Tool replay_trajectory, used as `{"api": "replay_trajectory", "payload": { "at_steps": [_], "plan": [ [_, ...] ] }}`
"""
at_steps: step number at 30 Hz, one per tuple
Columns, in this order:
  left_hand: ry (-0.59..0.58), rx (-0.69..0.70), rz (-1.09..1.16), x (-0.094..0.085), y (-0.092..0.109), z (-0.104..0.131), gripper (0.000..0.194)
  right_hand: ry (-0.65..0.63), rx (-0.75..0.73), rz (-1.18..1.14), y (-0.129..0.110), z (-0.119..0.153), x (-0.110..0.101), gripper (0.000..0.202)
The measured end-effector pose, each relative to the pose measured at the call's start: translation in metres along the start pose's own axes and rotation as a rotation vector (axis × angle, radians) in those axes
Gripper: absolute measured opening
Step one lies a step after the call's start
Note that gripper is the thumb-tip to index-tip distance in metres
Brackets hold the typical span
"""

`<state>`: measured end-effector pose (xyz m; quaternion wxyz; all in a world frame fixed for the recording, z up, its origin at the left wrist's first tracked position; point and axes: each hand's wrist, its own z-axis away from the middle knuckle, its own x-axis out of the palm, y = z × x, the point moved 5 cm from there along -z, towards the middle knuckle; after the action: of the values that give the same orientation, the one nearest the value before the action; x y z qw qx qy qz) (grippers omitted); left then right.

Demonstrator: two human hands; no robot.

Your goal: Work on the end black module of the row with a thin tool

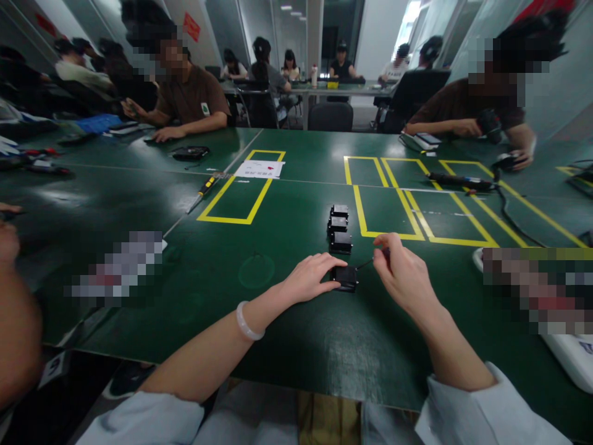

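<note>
A small black rectangular block (345, 279) with metal-looking ends lies on the green table. Thumb and fingers of my left hand (311, 276) grip it from the left side. My right hand (402, 272) is closed around a thin dark rod-like tool (365, 264), whose tip reaches the right side of the block near its upper corner. The tool's other end is hidden in my fingers, so its exact kind does not show. Just beyond, several similar black blocks (340, 241) stand in a column.
Yellow tape outlines (250, 220) mark the table, with a paper sheet (259, 169) across one. A yellow-and-black screwdriver (207, 186) lies left. A black cabled tool (461, 182) is at the right. Co-workers sit opposite; another person's arm (16, 309) is at the left edge.
</note>
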<state>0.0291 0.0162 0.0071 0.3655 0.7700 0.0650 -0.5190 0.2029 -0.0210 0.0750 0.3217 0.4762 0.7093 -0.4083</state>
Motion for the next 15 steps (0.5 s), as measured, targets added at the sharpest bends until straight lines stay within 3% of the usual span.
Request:
{"api": "replay_trajectory", "payload": {
  "at_steps": [15],
  "plan": [
    [-0.003, -0.011, 0.0, -0.0007, 0.0002, 0.0, 0.043, -0.025, 0.008, 0.031, -0.0012, -0.0024, -0.0001, 0.025]
  ]
}}
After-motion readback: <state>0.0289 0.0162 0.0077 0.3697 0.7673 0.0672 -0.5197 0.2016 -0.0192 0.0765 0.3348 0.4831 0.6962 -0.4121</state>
